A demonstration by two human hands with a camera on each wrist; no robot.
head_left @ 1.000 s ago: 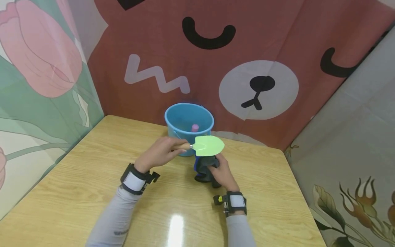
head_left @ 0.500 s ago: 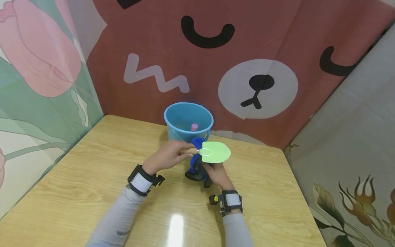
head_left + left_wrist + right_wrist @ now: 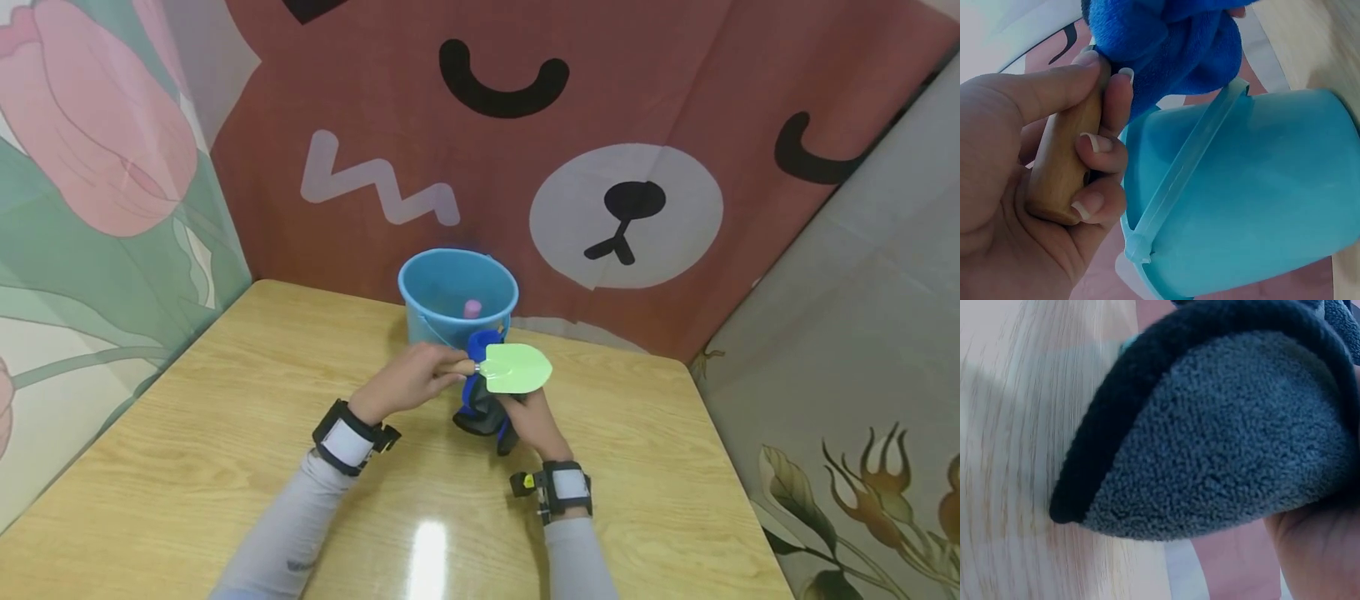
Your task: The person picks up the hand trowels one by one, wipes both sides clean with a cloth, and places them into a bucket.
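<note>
Left hand point(image 3: 408, 385) gripping trowel point(image 3: 508, 368) by wooden handle, steadying blade; right hand point(image 3: 534, 419) clutching cloth point(image 3: 480, 404) under blade, centre frame, wiping underside.

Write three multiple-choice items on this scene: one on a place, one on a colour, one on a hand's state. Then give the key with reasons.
1. Where does the bucket stand?
A. at the table's far edge, by the backdrop
B. on the floor
C. at the near edge

2. What colour is the trowel blade?
A. red
B. light green
C. black

3. What does the left hand do?
A. lies flat
B. points at the wall
C. grips the wooden handle

Key: 1 A, the bucket stands beyond both hands; 2 B, the blade is pale green; 3 C, fingers curl round the handle.
</note>
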